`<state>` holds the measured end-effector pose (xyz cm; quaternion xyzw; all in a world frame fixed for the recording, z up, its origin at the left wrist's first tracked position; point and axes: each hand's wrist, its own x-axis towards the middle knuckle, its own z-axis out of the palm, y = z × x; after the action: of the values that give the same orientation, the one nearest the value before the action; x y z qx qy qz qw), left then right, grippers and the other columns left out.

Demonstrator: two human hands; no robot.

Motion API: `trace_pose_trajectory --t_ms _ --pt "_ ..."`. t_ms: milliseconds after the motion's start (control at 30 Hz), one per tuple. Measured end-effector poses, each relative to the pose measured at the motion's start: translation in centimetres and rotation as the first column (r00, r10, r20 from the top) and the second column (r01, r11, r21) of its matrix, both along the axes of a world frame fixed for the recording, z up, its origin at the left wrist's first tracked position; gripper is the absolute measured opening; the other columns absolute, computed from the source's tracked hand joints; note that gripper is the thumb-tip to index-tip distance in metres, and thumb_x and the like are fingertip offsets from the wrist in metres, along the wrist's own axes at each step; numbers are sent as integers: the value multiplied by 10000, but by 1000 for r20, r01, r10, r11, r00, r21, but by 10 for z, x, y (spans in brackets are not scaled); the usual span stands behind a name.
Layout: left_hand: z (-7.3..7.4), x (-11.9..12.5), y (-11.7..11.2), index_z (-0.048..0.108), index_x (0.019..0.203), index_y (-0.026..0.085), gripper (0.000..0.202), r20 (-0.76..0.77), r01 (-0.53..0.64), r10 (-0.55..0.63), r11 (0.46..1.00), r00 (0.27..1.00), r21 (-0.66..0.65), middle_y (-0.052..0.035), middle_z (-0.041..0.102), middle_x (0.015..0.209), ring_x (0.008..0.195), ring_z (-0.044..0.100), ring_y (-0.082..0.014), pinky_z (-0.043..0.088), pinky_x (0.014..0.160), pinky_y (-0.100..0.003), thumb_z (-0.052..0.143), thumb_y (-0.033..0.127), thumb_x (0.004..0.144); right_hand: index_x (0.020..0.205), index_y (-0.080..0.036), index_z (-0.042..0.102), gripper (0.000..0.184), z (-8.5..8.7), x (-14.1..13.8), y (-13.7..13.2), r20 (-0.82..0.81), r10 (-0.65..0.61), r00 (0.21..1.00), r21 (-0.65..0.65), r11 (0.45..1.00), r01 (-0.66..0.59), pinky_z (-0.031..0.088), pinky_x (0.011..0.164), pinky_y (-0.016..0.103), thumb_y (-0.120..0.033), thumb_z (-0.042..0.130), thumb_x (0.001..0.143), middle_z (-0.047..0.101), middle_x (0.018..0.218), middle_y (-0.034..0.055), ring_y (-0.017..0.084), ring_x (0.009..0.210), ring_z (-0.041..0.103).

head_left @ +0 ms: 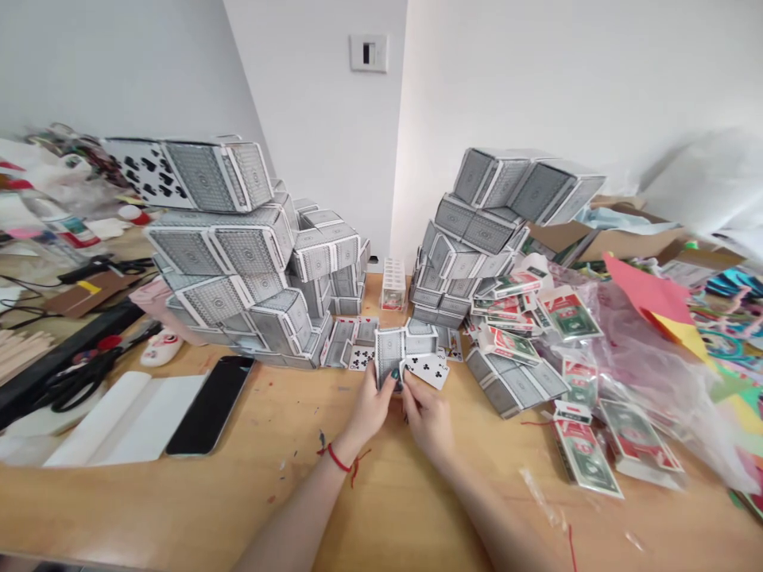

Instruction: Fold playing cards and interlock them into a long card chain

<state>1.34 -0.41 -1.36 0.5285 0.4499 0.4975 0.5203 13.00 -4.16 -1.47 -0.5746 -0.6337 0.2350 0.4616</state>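
Note:
My left hand (365,411), with a red string round its wrist, is closed on a grey-backed piece of folded playing cards (389,349). Against that piece, my right hand (430,419) pinches at the lower edge of a clubs playing card (431,369); its fingertips are partly hidden. Just beyond both hands, loose folded cards (358,357) lie on the table. Stacked card blocks form a tall structure (242,298) to the left and another structure (456,254) to the right.
A black phone (211,405) and black scissors (89,373) lie left. Red-green card boxes (587,457) and clear plastic (668,405) crowd the right, near a separate card block (516,385). A small clear-sided box (393,284) stands by the wall between the structures.

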Motion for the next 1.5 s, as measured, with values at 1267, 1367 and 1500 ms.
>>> trace_pose_trajectory --t_ms 1267,1367,1500 --pt "4 -11 8 505 986 162 383 356 -22 161 931 920 -364 -88 620 1005 791 636 -202 545 683 -366 632 156 625 765 -168 518 373 4 35 18 -549 -36 835 -417 878 -237 296 311 212 -534 527 695 561 419 -19 102 286 418" --pt "6 -8 5 521 970 165 367 319 -30 142 942 937 -333 -91 610 1029 862 619 -226 542 691 -388 637 166 622 721 -166 515 367 0 38 20 -587 -85 805 -461 852 -246 227 282 188 -526 558 668 506 358 -45 73 252 354" --pt "9 -5 1 522 938 169 332 328 3 107 948 939 -317 -79 615 1017 858 620 -226 543 692 -399 635 188 627 676 -166 521 374 -2 42 23 -580 -118 806 -491 841 -229 203 275 186 -534 573 638 479 339 -53 64 243 337"
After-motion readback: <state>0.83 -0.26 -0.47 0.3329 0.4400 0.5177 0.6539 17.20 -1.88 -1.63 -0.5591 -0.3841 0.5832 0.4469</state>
